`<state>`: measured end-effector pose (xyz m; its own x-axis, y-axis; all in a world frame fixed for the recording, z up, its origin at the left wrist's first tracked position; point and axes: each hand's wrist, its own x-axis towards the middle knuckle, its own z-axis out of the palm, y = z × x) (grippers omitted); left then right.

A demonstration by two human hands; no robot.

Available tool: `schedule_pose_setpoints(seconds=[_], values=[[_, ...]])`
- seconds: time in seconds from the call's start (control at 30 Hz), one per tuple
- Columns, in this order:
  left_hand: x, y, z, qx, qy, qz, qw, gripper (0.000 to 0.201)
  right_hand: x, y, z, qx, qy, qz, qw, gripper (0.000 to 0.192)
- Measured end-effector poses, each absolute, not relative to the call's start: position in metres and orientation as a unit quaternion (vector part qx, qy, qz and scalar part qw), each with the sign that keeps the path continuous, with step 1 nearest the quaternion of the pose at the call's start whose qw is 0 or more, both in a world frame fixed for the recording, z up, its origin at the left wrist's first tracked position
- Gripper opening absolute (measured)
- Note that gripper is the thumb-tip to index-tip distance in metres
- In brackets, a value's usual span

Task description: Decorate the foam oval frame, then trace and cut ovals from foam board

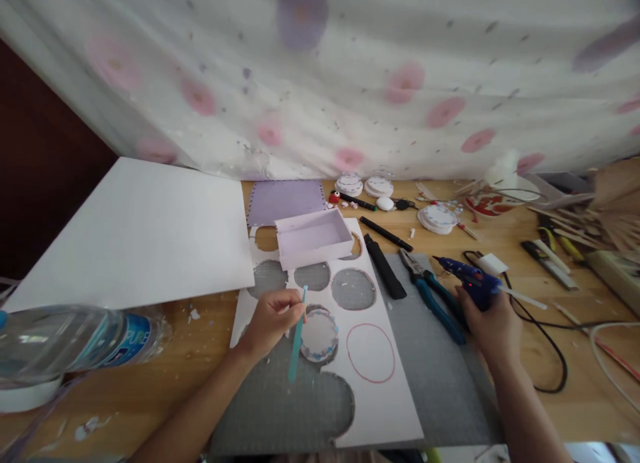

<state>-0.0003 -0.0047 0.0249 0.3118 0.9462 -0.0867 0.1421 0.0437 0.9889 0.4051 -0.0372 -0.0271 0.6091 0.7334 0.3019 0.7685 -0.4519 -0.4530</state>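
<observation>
My left hand (275, 321) is closed in a pinch on a thin teal strip (296, 349), which hangs down over the white sheet. Just right of the strip lies a round white disc (320, 336) with small blue and dark bits around its rim. My right hand (493, 323) is wrapped round a blue glue gun (470, 279). Its nozzle points left, a red light shows on its body, and a pale glue stick (525, 298) sticks out of its back. Beneath my left hand is a white sheet (400, 409) with round holes and a circle drawn in red.
A pale box (315, 239) stands on the sheet's far end. Blue-handled pliers (437, 299) and a black cutter (385, 266) lie between my hands. A water bottle (85, 336) lies at left below a big white board (150, 236). Stacked white discs (439, 217) sit farther back.
</observation>
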Motion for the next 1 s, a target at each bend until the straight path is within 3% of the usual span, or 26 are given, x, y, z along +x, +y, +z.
schedule_pose_setpoints(seconds=[0.1, 0.2, 0.3, 0.4, 0.57, 0.67, 0.8, 0.9, 1.0], values=[[0.001, -0.008, 0.026, 0.569, 0.486, 0.366, 0.553, 0.025, 0.403, -0.049, -0.022, -0.868, -0.445, -0.036, 0.217, 0.049], [0.003, -0.01, 0.031, 0.536, 0.512, 0.375, 0.557, 0.026, 0.389, -0.066, -0.004, -0.874, -0.435, -0.118, 0.18, 0.049], [0.01, -0.01, 0.039, 0.508, 0.532, 0.387, 0.556, 0.026, 0.359, -0.077, 0.021, -0.826, -0.479, -0.151, 0.256, 0.037], [0.022, -0.01, 0.048, 0.493, 0.55, 0.393, 0.547, 0.028, 0.311, -0.075, 0.039, -0.663, -0.631, -0.07, 0.396, 0.022], [0.044, -0.016, 0.057, 0.486, 0.56, 0.38, 0.553, 0.027, 0.228, -0.052, 0.048, -0.402, -0.836, 0.025, 0.373, 0.022], [0.051, -0.019, 0.062, 0.502, 0.554, 0.377, 0.547, 0.027, 0.203, -0.037, 0.046, -0.313, -0.878, -0.019, 0.362, 0.01], [0.05, -0.019, 0.065, 0.535, 0.569, 0.332, 0.529, 0.029, 0.2, -0.024, 0.042, -0.263, -0.897, -0.08, 0.347, 0.019], [0.043, -0.012, 0.062, 0.572, 0.565, 0.305, 0.511, 0.031, 0.205, -0.022, 0.033, -0.277, -0.881, -0.001, 0.383, 0.024], [0.03, 0.0, 0.05, 0.634, 0.52, 0.352, 0.452, 0.037, 0.208, -0.025, 0.017, -0.368, -0.747, 0.18, 0.524, 0.022]])
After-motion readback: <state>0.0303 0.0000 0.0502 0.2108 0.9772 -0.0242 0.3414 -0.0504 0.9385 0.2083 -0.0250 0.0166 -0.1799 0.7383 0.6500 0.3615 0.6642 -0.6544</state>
